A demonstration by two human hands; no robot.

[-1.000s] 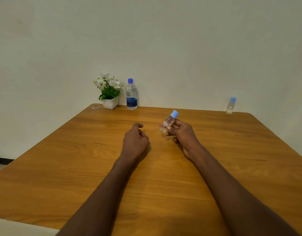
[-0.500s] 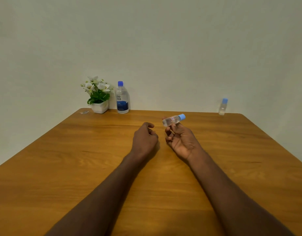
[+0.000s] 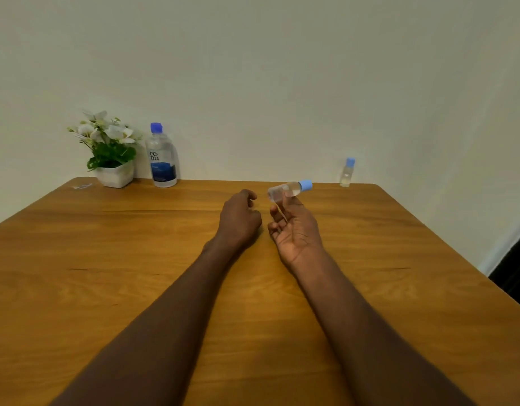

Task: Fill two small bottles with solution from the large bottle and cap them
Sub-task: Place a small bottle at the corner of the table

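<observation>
Small bottle (image 3: 288,189), clear plastic, blue cap, lies sideways pinched in right hand (image 3: 294,230) fingertips above bench (image 3: 77,259) centre. Left hand (image 3: 239,219) loosely curled, holding nothing. Large bottle (image 3: 161,156) upright at far edge.

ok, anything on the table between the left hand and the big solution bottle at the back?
Nothing visible. Bare table runs from the left hand to the large bottle. The potted plant stands beside that bottle, on its left, off the path.
</observation>
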